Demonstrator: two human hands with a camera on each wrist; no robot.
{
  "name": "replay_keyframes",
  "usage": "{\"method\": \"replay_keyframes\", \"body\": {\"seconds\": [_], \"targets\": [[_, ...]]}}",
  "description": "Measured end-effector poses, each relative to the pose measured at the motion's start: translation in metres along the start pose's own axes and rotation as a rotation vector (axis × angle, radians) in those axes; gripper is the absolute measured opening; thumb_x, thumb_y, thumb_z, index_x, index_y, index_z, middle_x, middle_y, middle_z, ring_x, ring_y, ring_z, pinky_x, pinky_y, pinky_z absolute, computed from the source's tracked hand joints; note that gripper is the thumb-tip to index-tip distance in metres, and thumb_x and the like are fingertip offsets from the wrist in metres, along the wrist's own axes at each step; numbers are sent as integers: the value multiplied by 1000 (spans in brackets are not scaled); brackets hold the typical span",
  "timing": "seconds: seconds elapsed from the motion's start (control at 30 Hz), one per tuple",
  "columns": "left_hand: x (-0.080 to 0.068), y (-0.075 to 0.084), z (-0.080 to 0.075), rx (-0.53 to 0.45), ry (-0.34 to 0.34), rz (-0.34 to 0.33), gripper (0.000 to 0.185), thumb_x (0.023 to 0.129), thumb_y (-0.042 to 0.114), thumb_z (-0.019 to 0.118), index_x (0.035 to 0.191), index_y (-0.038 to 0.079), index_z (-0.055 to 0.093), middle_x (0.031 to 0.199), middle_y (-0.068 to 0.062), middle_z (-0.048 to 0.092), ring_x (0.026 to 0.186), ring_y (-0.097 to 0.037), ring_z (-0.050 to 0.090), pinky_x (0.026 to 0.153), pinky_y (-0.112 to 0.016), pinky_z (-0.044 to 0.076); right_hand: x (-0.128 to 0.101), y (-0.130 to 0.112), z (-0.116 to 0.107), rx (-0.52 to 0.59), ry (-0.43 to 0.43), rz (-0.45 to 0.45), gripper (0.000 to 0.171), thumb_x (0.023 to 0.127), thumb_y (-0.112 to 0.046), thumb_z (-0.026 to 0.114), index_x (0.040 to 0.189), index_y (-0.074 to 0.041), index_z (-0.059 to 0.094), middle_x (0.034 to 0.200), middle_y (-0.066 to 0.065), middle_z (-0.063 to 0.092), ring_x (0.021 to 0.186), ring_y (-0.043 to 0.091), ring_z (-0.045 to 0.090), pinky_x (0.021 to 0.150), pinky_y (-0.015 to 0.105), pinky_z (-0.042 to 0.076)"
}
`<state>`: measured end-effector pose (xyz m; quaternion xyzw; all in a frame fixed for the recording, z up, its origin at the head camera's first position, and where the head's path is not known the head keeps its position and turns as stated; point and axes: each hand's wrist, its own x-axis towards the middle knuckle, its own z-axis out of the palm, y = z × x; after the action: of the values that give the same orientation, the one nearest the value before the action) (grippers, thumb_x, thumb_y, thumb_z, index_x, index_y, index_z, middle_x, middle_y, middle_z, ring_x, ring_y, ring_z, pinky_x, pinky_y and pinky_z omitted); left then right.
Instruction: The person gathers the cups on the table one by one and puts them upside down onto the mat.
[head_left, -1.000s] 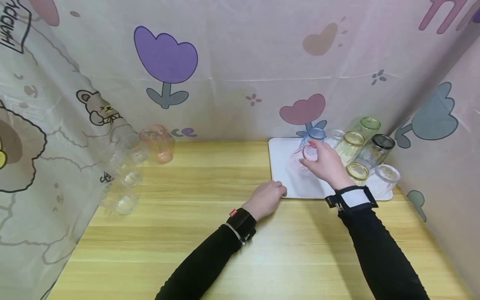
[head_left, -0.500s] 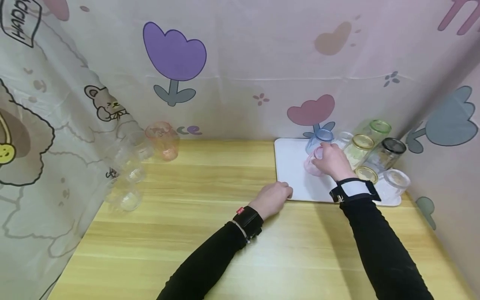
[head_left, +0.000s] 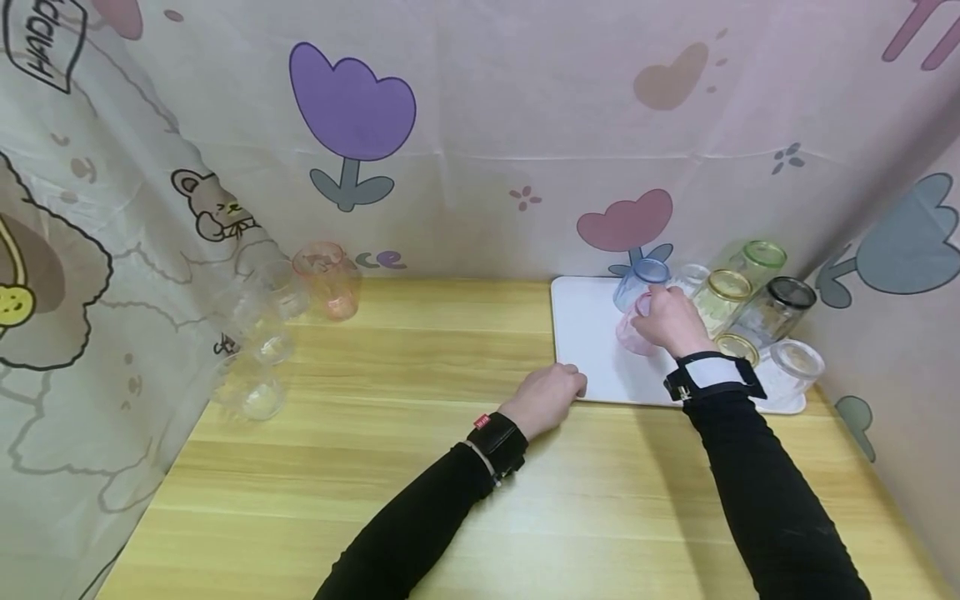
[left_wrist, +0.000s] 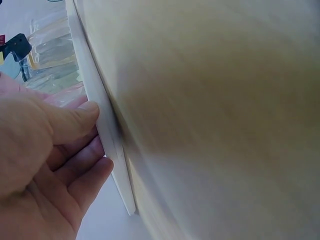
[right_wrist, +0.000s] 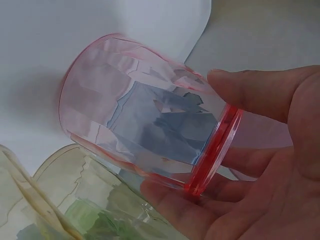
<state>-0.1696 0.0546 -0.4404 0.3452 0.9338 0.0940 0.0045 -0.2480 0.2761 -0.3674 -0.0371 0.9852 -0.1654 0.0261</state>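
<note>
While the left hand (head_left: 546,398) pinches the tray (head_left: 585,333) corner, the right hand (head_left: 671,321) grips the pink cup (head_left: 632,332), now lowered upside-down beside the blue cup (head_left: 637,279)

At the far left of the desk (head_left: 450,467) we see an orange cup (head_left: 327,281) and clear cups (head_left: 258,358) against the tulip-printed curtain (head_left: 480,125).
</note>
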Motion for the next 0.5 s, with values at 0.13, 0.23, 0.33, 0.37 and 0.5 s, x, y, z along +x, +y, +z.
{"method": "replay_keyframes", "body": {"seconds": [0.13,0.23,0.33,0.37,0.5], "targets": [[-1,0,-1,-10,-10,-17,27,90,-3,71,107,17,75,107,6,71,100,-11,66,80,-20,55,0,1,2,2,20,-2,66,89,-14,60,140,23,40,132,52,42,121,64,46,104,72,41],[-1,0,-1,-22,-13,-21,21,94,1,70,108,17,75,108,6,71,101,-11,66,82,-20,55,0,2,4,10,49,-8,58,87,-9,58,133,22,45,128,51,44,117,63,49,99,71,44],[-2,-1,-1,-39,-9,-25,17,97,5,69,107,17,75,108,6,71,102,-11,66,84,-20,56,-1,3,5,11,77,-20,54,85,-7,59,129,22,47,125,50,45,115,64,50,97,72,45],[-2,-1,0,-44,-8,-27,16,97,6,69,107,17,75,109,6,71,103,-12,67,84,-20,56,-2,2,5,10,82,-21,54,85,-7,59,129,22,47,126,50,45,115,64,49,97,72,44],[-3,-2,0,-70,-4,-23,14,98,7,69,107,16,75,110,5,72,105,-12,67,87,-20,56,-7,-1,6,16,121,-28,63,89,-17,67,135,21,45,134,49,43,120,66,46,100,73,43]]}}
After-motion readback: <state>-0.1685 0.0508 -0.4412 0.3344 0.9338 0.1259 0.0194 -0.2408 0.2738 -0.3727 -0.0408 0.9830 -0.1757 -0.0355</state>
